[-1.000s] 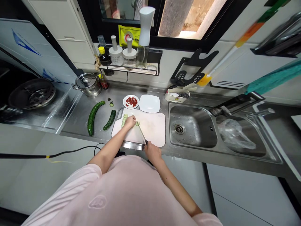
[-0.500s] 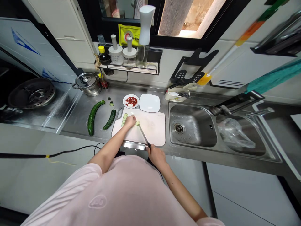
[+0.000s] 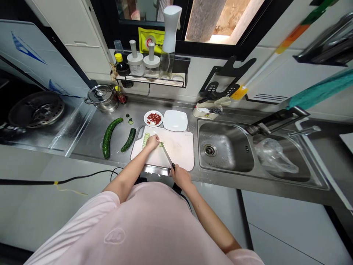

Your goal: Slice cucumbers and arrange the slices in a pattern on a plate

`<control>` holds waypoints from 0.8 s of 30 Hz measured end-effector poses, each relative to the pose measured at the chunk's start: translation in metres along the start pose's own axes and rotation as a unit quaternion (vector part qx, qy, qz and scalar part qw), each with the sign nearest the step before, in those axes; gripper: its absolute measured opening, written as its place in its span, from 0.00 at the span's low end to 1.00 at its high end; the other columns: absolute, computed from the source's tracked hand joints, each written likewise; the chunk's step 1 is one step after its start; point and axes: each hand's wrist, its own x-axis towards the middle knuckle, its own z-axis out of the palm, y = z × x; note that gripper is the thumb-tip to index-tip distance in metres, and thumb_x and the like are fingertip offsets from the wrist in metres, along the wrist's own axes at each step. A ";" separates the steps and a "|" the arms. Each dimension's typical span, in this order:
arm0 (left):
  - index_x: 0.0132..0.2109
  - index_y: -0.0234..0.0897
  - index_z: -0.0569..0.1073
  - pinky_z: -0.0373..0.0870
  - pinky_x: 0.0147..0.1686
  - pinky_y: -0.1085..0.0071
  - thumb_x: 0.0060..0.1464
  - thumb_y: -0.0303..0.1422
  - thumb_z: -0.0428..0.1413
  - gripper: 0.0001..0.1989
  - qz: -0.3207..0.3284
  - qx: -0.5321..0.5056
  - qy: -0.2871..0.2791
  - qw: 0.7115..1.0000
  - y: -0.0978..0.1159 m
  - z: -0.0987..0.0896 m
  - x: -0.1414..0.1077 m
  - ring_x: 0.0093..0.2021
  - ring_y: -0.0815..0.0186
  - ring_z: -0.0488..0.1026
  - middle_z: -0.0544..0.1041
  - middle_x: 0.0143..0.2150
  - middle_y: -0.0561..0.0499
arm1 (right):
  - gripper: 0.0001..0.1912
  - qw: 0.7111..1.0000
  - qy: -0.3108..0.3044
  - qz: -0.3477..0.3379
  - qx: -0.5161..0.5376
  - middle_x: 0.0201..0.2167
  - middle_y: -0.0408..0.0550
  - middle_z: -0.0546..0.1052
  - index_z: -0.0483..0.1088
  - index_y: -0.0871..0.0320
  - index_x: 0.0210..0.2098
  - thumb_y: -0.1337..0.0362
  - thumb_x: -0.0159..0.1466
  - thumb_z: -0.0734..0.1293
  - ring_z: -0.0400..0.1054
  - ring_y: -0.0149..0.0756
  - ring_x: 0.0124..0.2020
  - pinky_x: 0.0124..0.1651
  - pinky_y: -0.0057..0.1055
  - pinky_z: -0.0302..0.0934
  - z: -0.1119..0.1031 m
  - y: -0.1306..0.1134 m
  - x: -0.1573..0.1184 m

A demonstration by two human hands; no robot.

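Note:
On the white cutting board, my right hand grips the black handle of a knife at the board's front edge. The blade points up and left, its tip at a round cucumber slice. My left hand is closed just left of that slice; what its fingers hold, if anything, is too small to make out. Beside it, overlapping cucumber slices lie in a row at the board's left. A shorter cucumber piece and a long whole cucumber rest on the counter further left.
Behind the board are a plate of chopped red pieces and a white square plate. A lidded pot stands back left. The sink is at the right, a wall shelf above the counter.
My right hand has shifted slightly left and up with the knife. My left hand has hardly moved.

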 end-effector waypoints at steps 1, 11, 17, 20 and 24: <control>0.38 0.41 0.73 0.62 0.38 0.73 0.48 0.32 0.57 0.07 -0.001 0.000 -0.001 1.000 0.000 0.000 0.000 0.39 0.65 0.71 0.77 0.37 0.51 | 0.18 1.000 0.001 -0.002 -0.001 0.38 0.56 0.76 0.64 0.60 0.45 0.56 0.68 0.51 0.71 0.44 0.42 0.41 0.34 0.58 -0.001 0.000 0.001; 0.37 0.41 0.72 0.62 0.38 0.73 0.48 0.33 0.58 0.07 -0.002 0.001 -0.002 1.000 0.000 -0.001 -0.001 0.37 0.66 0.70 0.76 0.37 0.51 | 0.18 1.000 -0.003 0.002 -0.004 0.38 0.56 0.76 0.64 0.60 0.45 0.56 0.68 0.51 0.71 0.44 0.42 0.41 0.35 0.58 -0.007 -0.003 0.001; 0.38 0.41 0.73 0.63 0.38 0.74 0.49 0.33 0.57 0.07 -0.015 0.000 -0.010 1.000 0.002 -0.002 -0.002 0.38 0.66 0.71 0.77 0.37 0.52 | 0.17 1.000 -0.024 0.014 -0.001 0.39 0.57 0.76 0.64 0.60 0.45 0.56 0.68 0.51 0.71 0.44 0.43 0.43 0.34 0.57 -0.010 -0.002 -0.007; 0.39 0.41 0.73 0.63 0.39 0.73 0.49 0.33 0.57 0.08 -0.013 0.000 -0.010 1.000 0.002 -0.003 -0.002 0.38 0.66 0.71 0.77 0.38 0.52 | 0.18 0.999 -0.029 0.013 -0.002 0.39 0.57 0.76 0.64 0.60 0.46 0.56 0.68 0.51 0.70 0.45 0.43 0.42 0.35 0.57 -0.009 0.003 -0.014; 0.39 0.41 0.73 0.62 0.39 0.73 0.49 0.32 0.57 0.08 -0.011 0.004 -0.008 1.000 0.002 -0.003 -0.002 0.39 0.65 0.71 0.77 0.38 0.51 | 0.19 1.000 -0.025 0.007 0.000 0.40 0.57 0.76 0.64 0.60 0.46 0.56 0.68 0.50 0.70 0.45 0.43 0.42 0.35 0.57 -0.005 0.010 -0.023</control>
